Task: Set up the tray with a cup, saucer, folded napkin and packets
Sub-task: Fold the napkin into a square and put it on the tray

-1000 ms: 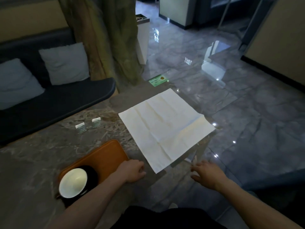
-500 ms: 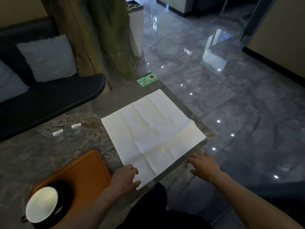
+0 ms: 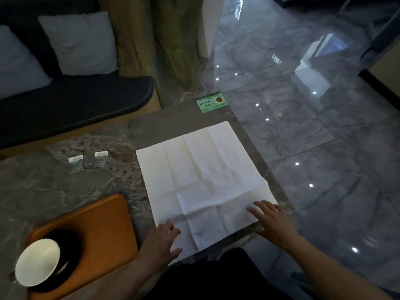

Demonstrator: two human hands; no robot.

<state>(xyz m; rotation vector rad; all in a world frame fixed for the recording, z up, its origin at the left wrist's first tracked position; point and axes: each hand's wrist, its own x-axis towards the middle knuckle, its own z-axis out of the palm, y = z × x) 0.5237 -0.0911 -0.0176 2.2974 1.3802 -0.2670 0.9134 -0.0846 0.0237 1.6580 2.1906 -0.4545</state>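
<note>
Pressing creased square napkin (marble table)

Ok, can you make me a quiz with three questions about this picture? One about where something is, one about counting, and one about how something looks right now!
1. Where is the white cup?
A. On the sofa
B. On the dark saucer on the orange tray
C. On the floor

2. How many small packets lie on the table?
A. Two
B. Five
C. None

3. How is the white napkin right now?
A. Rolled into a ball
B. Folded small on the tray
C. Spread out flat on the table

Answers:
1. B, the cup sits on the saucer at the tray's near left corner.
2. A, two packets lie side by side beyond the tray.
3. C, it lies open with crease lines showing, and the left hand and right hand rest on its near edge.
</note>
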